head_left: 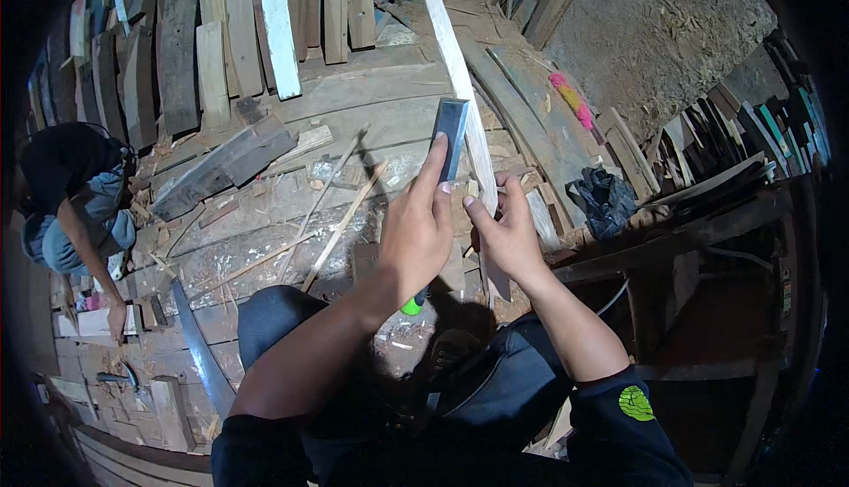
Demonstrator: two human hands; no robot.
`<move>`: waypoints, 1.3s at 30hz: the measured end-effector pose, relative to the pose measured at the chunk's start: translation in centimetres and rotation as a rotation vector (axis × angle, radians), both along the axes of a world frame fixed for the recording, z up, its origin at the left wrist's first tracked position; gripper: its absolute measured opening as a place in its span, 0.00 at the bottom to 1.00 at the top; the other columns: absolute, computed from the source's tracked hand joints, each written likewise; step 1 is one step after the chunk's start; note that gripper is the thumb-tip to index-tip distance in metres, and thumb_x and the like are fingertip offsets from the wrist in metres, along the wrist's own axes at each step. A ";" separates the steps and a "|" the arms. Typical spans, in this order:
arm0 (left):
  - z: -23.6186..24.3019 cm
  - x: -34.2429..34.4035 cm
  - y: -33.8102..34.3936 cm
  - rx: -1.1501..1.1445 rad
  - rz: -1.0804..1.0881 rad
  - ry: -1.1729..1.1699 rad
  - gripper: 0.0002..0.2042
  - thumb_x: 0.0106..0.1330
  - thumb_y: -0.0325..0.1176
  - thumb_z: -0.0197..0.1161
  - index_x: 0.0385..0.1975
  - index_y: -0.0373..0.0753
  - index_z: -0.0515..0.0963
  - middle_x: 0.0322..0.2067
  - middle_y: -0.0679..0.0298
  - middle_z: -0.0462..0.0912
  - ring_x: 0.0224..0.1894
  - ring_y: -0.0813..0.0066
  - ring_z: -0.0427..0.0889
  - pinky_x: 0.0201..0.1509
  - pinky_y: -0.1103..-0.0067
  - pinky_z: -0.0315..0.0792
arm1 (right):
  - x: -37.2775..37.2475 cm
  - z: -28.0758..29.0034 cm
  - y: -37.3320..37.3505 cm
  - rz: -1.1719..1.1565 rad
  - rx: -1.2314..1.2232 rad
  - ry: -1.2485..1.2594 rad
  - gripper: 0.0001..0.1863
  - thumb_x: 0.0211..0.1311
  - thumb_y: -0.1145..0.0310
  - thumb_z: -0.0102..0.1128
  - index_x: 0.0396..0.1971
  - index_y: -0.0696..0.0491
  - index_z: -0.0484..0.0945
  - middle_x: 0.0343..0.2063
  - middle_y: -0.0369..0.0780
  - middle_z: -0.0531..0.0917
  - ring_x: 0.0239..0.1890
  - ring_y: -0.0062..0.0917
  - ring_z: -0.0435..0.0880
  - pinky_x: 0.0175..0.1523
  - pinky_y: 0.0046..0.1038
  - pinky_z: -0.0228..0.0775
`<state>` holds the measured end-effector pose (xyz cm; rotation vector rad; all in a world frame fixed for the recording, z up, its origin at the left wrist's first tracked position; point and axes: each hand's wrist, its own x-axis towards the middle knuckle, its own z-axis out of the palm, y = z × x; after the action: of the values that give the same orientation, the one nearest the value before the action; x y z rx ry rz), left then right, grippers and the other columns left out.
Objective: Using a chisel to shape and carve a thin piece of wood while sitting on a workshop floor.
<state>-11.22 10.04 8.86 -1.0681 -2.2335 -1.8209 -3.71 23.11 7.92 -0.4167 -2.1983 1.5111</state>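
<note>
My left hand [416, 235] is closed around a broad chisel [452, 124], its index finger stretched along the back of the steel blade. The blade points away from me, and a black and green handle end shows below my wrist. Beside it, my right hand [508, 235] pinches a long, thin strip of pale wood [455, 62] between thumb and fingers. The strip runs from far ahead down past my hand toward my lap. The blade's right edge lies against or very close to the strip; I cannot tell whether they touch.
A saw blade [202, 350] lies left of my knee. Thin sticks [345, 222] and a dark timber block [225, 168] lie ahead among shavings. At far left another person [75, 186] crouches over a pale wood block. Boards [239, 27] stand behind; a black plastic bag [603, 201] sits right.
</note>
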 end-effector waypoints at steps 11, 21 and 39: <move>0.4 0.1 0.2 0.018 0.057 -0.135 0.27 0.68 0.25 0.48 0.68 0.45 0.56 0.26 0.42 0.78 0.29 0.45 0.80 0.34 0.62 0.70 | 0.2 -0.6 -1.1 0.013 0.195 0.058 0.15 0.63 0.73 0.57 0.44 0.55 0.61 0.23 0.35 0.73 0.13 0.15 0.70 0.17 0.20 0.62; -0.8 0.0 0.5 -0.062 0.078 0.059 0.27 0.68 0.26 0.49 0.68 0.45 0.56 0.30 0.41 0.79 0.33 0.43 0.80 0.36 0.57 0.71 | 0.1 -0.3 -1.5 -0.045 0.270 0.083 0.17 0.60 0.72 0.57 0.46 0.60 0.63 0.29 0.50 0.79 0.30 0.39 0.82 0.35 0.36 0.72; 1.8 -4.5 -1.8 0.505 0.126 -0.586 0.30 0.67 0.28 0.56 0.66 0.34 0.50 0.32 0.61 0.75 0.17 0.85 0.70 0.17 0.85 0.65 | 1.1 1.0 -1.7 0.076 0.352 -0.095 0.20 0.62 0.67 0.62 0.47 0.58 0.63 0.32 0.44 0.76 0.35 0.24 0.76 0.41 0.28 0.69</move>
<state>-15.74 8.22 10.65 -0.3222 -1.8109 -2.6792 -2.60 21.37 8.89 -0.2974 -2.5165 1.1245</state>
